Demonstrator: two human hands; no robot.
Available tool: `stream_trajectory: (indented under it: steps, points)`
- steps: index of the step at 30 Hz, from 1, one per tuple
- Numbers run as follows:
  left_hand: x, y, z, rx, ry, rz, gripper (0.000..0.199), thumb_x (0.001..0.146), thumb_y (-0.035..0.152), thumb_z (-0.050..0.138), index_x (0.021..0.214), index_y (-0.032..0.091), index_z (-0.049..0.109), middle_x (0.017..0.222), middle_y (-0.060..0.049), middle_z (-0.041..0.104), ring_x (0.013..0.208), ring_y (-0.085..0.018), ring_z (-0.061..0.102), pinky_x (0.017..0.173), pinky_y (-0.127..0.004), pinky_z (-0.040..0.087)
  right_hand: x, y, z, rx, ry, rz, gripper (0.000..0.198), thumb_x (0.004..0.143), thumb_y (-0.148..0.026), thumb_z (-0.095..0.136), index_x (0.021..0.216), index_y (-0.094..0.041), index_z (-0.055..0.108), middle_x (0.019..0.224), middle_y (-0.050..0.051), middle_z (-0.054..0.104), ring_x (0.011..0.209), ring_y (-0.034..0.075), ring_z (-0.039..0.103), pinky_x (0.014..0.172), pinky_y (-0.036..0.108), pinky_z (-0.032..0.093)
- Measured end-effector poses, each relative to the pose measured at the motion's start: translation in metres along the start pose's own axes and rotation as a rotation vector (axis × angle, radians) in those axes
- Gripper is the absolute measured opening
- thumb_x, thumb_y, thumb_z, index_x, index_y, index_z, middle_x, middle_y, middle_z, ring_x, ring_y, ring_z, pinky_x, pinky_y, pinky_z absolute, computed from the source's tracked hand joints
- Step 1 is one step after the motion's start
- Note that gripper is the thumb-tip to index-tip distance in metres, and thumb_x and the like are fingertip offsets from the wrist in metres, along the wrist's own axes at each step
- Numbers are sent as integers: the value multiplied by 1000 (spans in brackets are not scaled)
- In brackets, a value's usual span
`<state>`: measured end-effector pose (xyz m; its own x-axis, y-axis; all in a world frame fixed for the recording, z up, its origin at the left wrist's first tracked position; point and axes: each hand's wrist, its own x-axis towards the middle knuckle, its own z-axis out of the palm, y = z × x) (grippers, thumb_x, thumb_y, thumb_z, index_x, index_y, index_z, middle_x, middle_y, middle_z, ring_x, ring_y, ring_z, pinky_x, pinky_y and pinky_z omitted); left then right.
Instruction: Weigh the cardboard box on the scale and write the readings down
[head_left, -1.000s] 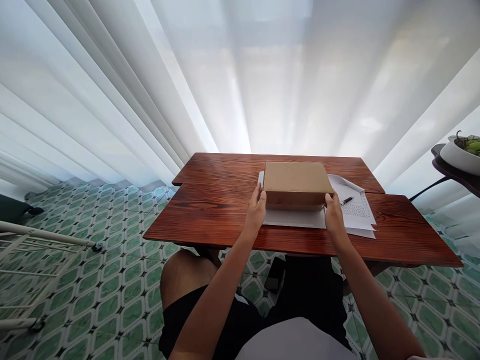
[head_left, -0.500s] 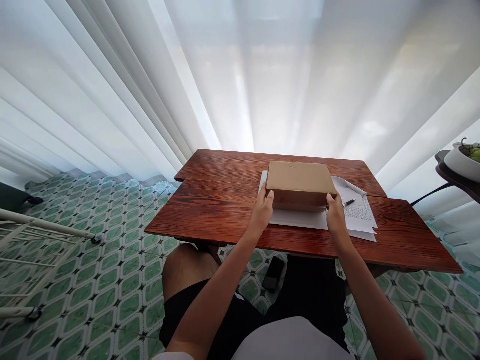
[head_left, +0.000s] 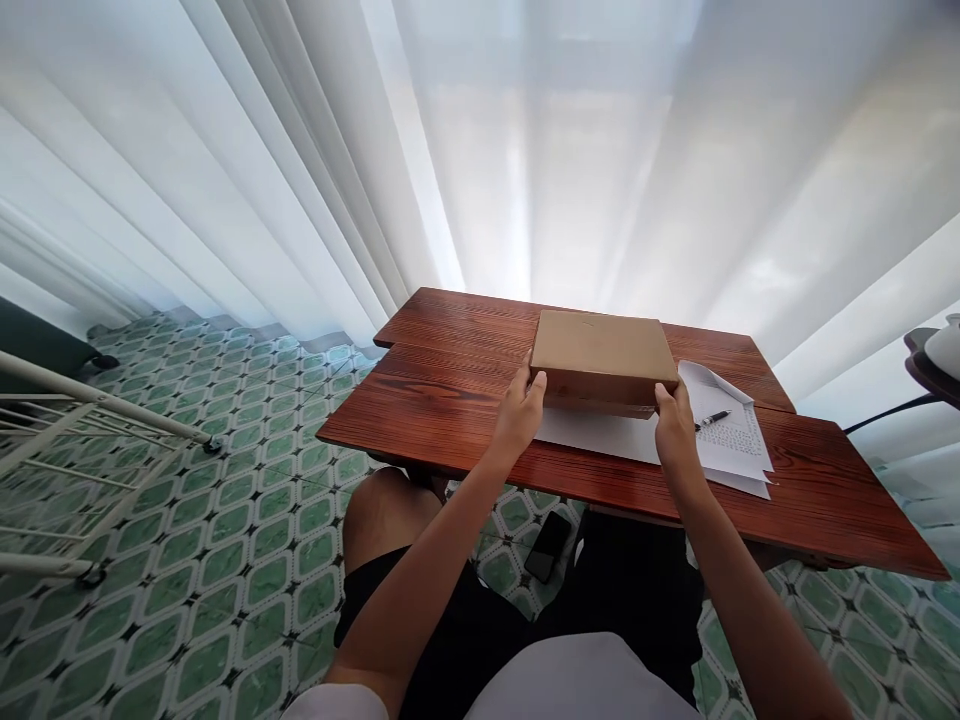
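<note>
A brown cardboard box (head_left: 604, 345) is held between my two hands over the wooden table (head_left: 427, 400). My left hand (head_left: 519, 408) grips its near left corner, thumb on the front face and the other fingers partly hidden behind the side. At the near right corner, my right hand (head_left: 675, 425) has the same hold. Below the box lie white sheets of paper (head_left: 600, 437). A black pen (head_left: 712, 419) rests on a written sheet (head_left: 739, 445) to the right of my right hand.
On the tiled floor under the table lies a black phone (head_left: 548, 546), between my legs. To the left stands a white metal rack (head_left: 97, 450) on wheels. A white curtain (head_left: 480, 150) hangs behind the table. At the right edge a white bowl (head_left: 946, 350) sits on a dark stand.
The camera view has turned slightly left, so the table sits further right. Both hands still hold the box, which appears moved a little left over the table, uncovering more paper at its right.
</note>
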<state>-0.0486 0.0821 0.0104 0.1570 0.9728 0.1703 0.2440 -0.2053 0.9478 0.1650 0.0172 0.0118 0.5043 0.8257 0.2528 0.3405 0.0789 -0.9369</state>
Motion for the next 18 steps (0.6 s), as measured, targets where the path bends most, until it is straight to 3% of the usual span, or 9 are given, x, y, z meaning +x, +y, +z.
stream_trajectory:
  steps: [8, 18]
  points:
    - [0, -10, -50, 45, 180, -18, 57, 100, 44, 39, 151, 18, 44, 152, -6, 46, 143, -23, 40, 120, -36, 29, -3, -27, 45, -9, -126, -14, 52, 96, -48, 42, 144, -28, 47, 145, 9, 54, 136, 30, 46, 115, 50, 34]
    - [-10, -31, -115, 146, 360, -41, 53, 100, 43, 38, 146, 20, 51, 144, -7, 55, 138, -26, 47, 117, -39, 33, -21, -35, 117, 91, -251, -21, 55, 95, -46, 43, 146, -26, 45, 151, 8, 49, 139, 29, 43, 119, 51, 30]
